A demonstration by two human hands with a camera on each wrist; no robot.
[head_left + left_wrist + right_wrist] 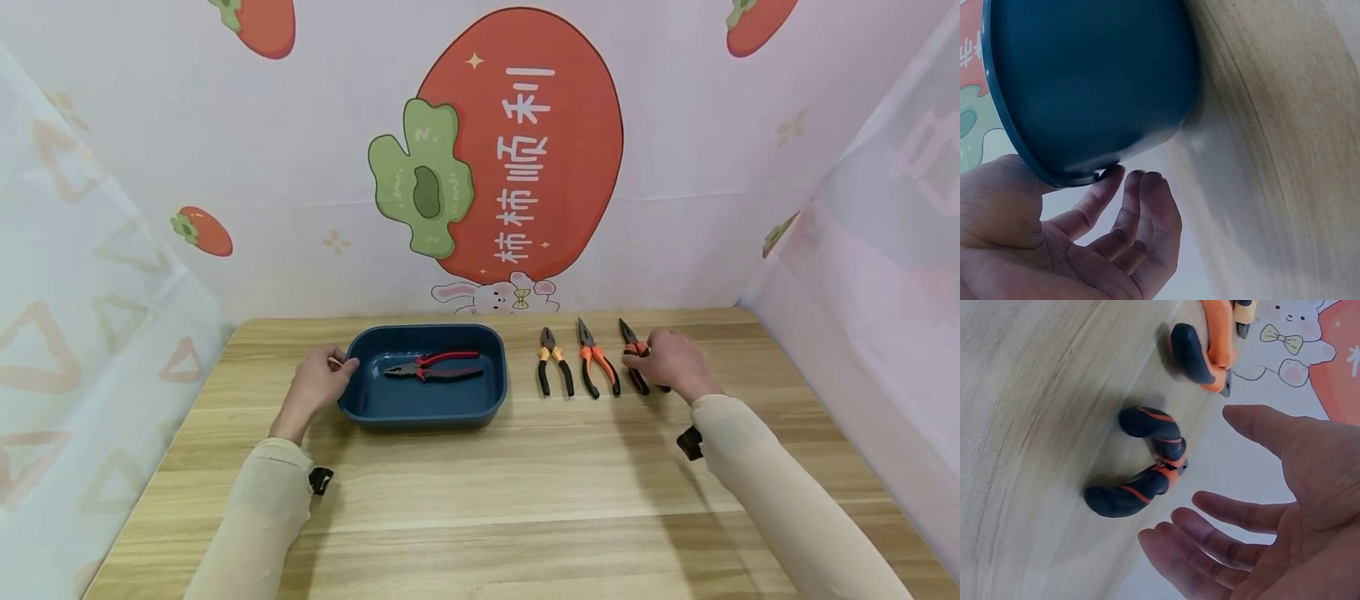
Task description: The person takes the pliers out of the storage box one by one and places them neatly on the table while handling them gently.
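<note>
My left hand (317,383) pinches the left rim of a dark blue rectangular basin (423,422), thumb over the edge and index finger beneath it. In the left wrist view, the other fingers (1157,231) curl loosely beside the basin's wall. Inside the basin lie red-and-black combination pliers (438,367). My right hand (672,362) hovers over black-and-orange long-nose pliers (633,336) at the right end of a row. Its thumb and fingers are spread apart in the right wrist view, with the pliers' black handles (1122,500) beyond the fingertips.
Left of those pliers lie orange long-nose pliers (588,350) with black grip ends, then yellow-and-black combination pliers (551,354). Everything stands near the back of a wooden table (525,517). A printed cloth (300,167) hangs behind and at both sides.
</note>
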